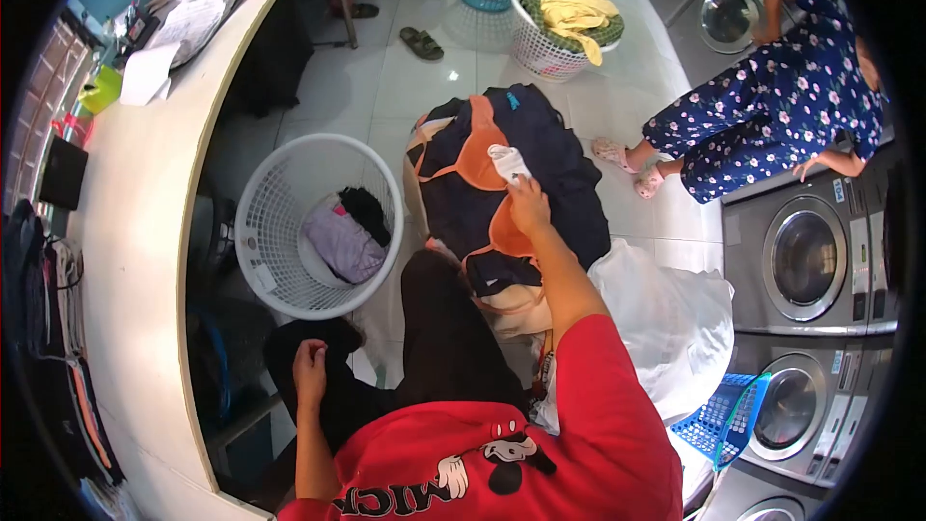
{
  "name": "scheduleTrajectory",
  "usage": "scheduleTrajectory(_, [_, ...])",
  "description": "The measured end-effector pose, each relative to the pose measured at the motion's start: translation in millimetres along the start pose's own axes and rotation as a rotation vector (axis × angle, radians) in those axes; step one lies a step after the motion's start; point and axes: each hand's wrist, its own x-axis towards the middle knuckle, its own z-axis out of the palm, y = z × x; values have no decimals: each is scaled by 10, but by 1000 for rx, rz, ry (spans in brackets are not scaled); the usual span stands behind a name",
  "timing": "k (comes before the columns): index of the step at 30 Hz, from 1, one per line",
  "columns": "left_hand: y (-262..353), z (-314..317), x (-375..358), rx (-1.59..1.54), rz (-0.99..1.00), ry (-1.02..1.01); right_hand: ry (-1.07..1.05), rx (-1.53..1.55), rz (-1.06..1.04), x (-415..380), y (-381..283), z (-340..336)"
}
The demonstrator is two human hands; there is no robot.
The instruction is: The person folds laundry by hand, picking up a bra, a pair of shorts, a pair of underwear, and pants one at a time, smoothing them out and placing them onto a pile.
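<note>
Closed fingers of my right hand (529, 206) are pinching a white cloth (506, 162), probably light, soft and best held by an edge, over the orange bra (476, 160) on dark clothes (571, 188); my left hand (310, 369) is resting half-curled, contents unclear.

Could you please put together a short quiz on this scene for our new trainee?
1. Left or right: which of the camera wearer's hands is on the small white cloth?
2. True or false: the nearer white basket is empty.
3. What colour is the topmost cloth in the farther white basket?

Key:
1. Right.
2. False; it holds a lilac cloth and a black cloth.
3. Yellow.
</note>
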Motion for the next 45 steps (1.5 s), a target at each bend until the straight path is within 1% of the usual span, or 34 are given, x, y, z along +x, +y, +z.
scheduleTrajectory(2, [55, 53, -6, 77, -6, 3, 75, -96, -39, 122, 59, 5])
scheduleTrajectory(4, [146, 102, -6, 179, -19, -7, -21, 104, 256, 291, 78, -120])
scheduleTrajectory(5, [161, 120, 3, 225, -24, -1, 310, -40, 83, 275, 102, -119])
scheduleTrajectory(6, [202, 131, 8, 209, -46, -3, 474, 188, 75, 299, 125, -107])
scheduleTrajectory(7, [237, 128, 15, 202, -25, -1, 510, 654, 68, 289, 68, -250])
scheduleTrajectory(9, [206, 166, 23, 243, 19, -6, 520, 504, 29, 373, -45, -443])
scheduleTrajectory(12, [227, 196, -6, 266, 74, -14, 322, 1093, 268, 386, -290, -534])
scheduleTrajectory(14, [180, 221, -27, 261, 66, -38, 201, 1160, 213, 371, -386, -505])
scheduleTrajectory(15, [156, 244, -16, 263, 64, -62, 242, 1182, 72, 325, -499, -464])
scheduleTrajectory(16, [77, 307, 6, 259, 67, -60, 119, 1285, -8, 171, -793, -686])
scheduleTrajectory(17, [-31, 406, 39, -165, -76, -104, 59, 1352, -74, 70, -972, -652])
scheduleTrajectory(18, [-74, 472, 69, -589, -215, -150, 101, 1267, -118, -100, -1200, -628])
scheduleTrajectory(19, [100, 449, 67, -595, -206, -159, 90, 937, -157, -333, -1494, -857])
scheduleTrajectory(20, [420, 365, 44, -904, -322, -207, -41, 981, -65, -670, -1872, -1235])
scheduleTrajectory(21, [634, 301, 17, -1209, -442, -259, 98, 870, -314, -800, -1912, -904])
scheduleTrajectory(22, [709, 301, 20, -1209, -432, -285, 204, 797, -472, -1050, -2087, -929])
scheduleTrajectory(23, [799, 346, 42, -1262, -410, -242, 202, 722, -650, -1241, -2196, -918])
scheduleTrajectory(24, [908, 440, 73, -1314, -389, -213, 116, 815, -811, -1444, -2267, -778])
scheduleTrajectory(25, [807, 529, 154, -1038, -263, -156, 84, 739, -918, -1593, -2329, -768])
scheduleTrajectory(26, [833, 483, 188, -997, -182, -128, 48, 659, -1019, -1674, -2345, -771])
scheduleTrajectory(28, [866, 346, 319, -1012, 26, -29, 152, 678, -949, -1729, -2286, -963])
scheduleTrajectory(30, [1151, -164, 420, -853, 130, 57, 201, 812, -721, -1577, -2033, -1004])
scheduleTrajectory(31, [1331, -482, 473, -679, 231, 189, 276, 772, -625, -1452, -1855, -1079])
scheduleTrajectory(33, [1551, -1132, 579, -468, 347, 382, 159, 863, -219, -1237, -1435, -1023])
scheduleTrajectory(34, [1564, -1468, 671, -458, 433, 396, 255, 789, -94, -1070, -1126, -683])
scheduleTrajectory(35, [1549, -1820, 763, -396, 448, 399, 191, 886, 31, -927, -762, -414])
scheduleTrajectory(36, [1496, -2140, 873, -332, 462, 401, 423, 544, -5, -833, -428, -139])
scheduleTrajectory(37, [1405, -2425, 1022, -318, 453, 370, 124, 227, 203, -760, -275, -345])
scheduleTrajectory(38, [1304, -2649, 1161, -304, 443, 340, 1, 268, 399, -731, -203, -479])
scheduleTrajectory(39, [1208, -2761, 1266, -298, 447, 335, 21, 261, 439, -710, -89, -424])
scheduleTrajectory(41, [947, -2910, 1454, 15, 244, 322, 42, 256, 485, -705, 39, -283])
scheduleTrajectory(42, [589, -3011, 1614, 91, 197, 214, 20, 236, 528, -717, 55, -253])
scheduleTrajectory(44, [52, -3003, 1806, 681, 406, 414, 7, 222, 567, -678, 58, -283])
scheduleTrajectory(45, [85, -2971, 1758, 681, 408, 420, -51, 309, 647, -660, 53, -340])
